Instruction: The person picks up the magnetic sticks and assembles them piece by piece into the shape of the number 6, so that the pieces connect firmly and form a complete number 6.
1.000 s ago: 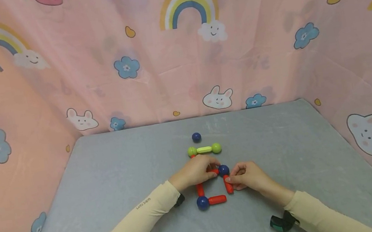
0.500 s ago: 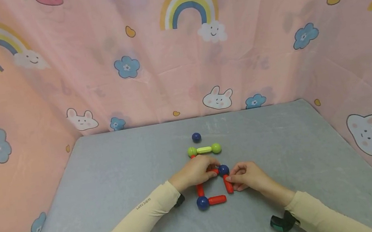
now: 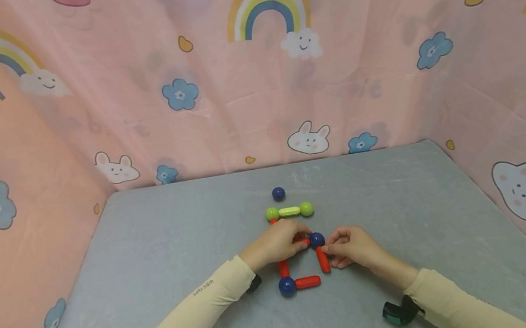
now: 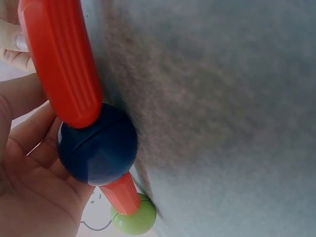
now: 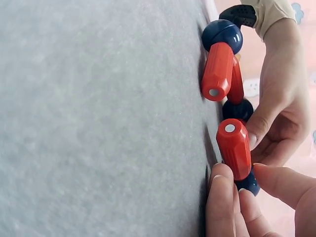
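Red magnetic rods and blue balls form a joined figure on the table. My left hand (image 3: 276, 240) pinches a red crosswise rod (image 3: 305, 242), mostly hidden by the fingers, with a blue ball (image 3: 317, 240) at its right end. From that ball a second red rod (image 3: 323, 260) runs toward me. The fingertips of my right hand (image 3: 355, 247) pinch this rod near the ball; its silver-tipped near end (image 5: 230, 128) is free in the right wrist view. Beside my left palm, a blue ball (image 4: 98, 145) links a large red rod (image 4: 61, 64) and a smaller-looking one (image 4: 121, 193).
Nearest me, a blue ball (image 3: 287, 286) carries a red rod (image 3: 307, 282) pointing right. At the far end, a light green rod (image 3: 289, 212) joins two green balls (image 3: 306, 209). A loose blue ball (image 3: 278, 194) lies beyond, on the grey tabletop (image 3: 175, 221). A pink patterned curtain (image 3: 221, 119) surrounds the table.
The right hand's fingertips have slid slightly up the red rod toward the blue ball, and that hand has risen a little. The left hand and the figure look unmoved.
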Demonstrator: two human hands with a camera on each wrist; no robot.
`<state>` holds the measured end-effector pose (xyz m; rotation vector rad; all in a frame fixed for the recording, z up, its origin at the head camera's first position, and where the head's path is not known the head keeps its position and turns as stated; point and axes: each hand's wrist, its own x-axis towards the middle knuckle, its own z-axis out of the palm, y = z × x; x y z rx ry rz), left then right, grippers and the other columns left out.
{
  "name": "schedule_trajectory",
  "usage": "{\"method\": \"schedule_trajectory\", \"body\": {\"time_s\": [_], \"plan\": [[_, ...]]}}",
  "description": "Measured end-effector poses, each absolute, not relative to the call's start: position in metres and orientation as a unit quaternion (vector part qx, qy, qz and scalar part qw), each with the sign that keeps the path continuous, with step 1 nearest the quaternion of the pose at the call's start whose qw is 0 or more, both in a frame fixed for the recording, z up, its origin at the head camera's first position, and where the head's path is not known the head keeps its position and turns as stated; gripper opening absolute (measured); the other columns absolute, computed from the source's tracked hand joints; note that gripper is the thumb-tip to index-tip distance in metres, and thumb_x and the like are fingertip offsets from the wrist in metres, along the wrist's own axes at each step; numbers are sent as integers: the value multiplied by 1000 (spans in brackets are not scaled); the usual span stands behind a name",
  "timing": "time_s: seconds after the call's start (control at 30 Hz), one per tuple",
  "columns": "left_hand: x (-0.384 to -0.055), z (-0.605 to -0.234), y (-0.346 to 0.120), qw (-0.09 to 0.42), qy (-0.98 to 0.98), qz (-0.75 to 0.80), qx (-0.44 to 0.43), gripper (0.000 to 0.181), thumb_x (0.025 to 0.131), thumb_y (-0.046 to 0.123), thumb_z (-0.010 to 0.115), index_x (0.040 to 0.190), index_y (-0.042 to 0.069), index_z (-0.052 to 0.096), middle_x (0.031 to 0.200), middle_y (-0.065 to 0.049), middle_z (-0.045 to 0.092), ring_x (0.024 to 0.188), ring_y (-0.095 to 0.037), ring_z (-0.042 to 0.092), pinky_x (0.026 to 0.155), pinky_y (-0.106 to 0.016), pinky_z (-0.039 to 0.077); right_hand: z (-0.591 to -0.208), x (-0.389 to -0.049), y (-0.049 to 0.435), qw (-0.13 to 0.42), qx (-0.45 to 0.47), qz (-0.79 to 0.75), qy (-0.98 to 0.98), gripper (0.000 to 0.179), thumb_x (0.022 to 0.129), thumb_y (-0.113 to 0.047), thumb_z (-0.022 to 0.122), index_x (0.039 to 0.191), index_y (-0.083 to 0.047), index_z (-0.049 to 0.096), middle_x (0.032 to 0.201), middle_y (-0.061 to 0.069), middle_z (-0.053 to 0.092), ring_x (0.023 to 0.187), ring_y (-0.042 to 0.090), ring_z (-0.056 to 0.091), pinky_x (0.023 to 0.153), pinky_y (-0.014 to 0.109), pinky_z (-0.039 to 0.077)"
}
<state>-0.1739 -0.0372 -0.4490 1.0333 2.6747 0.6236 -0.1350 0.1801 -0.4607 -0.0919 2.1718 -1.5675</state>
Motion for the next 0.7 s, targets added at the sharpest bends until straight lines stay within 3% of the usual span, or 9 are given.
{"method": "schedule_trajectory", "body": {"time_s": [0.47, 0.7], "plan": [[-173, -449, -39, 83, 906, 227, 347, 29, 93, 19, 69, 120, 10, 70, 111, -1, 74, 98, -10, 66, 87, -20, 52, -460, -138, 182, 240, -31, -565, 789, 28, 91, -19, 70, 105, 5, 62, 73, 1, 70, 62, 12, 68, 60, 31, 59], [-159, -440, -48, 38, 898, 312, 308, 18, 91, 14, 69, 108, 12, 73, 91, 2, 68, 80, -8, 59, 70, -16, 48, -454, -149, 186, 207, -48, -566, 797, 28, 92, -17, 70, 104, 6, 61, 81, 7, 72, 65, 14, 70, 62, 32, 60]]}}
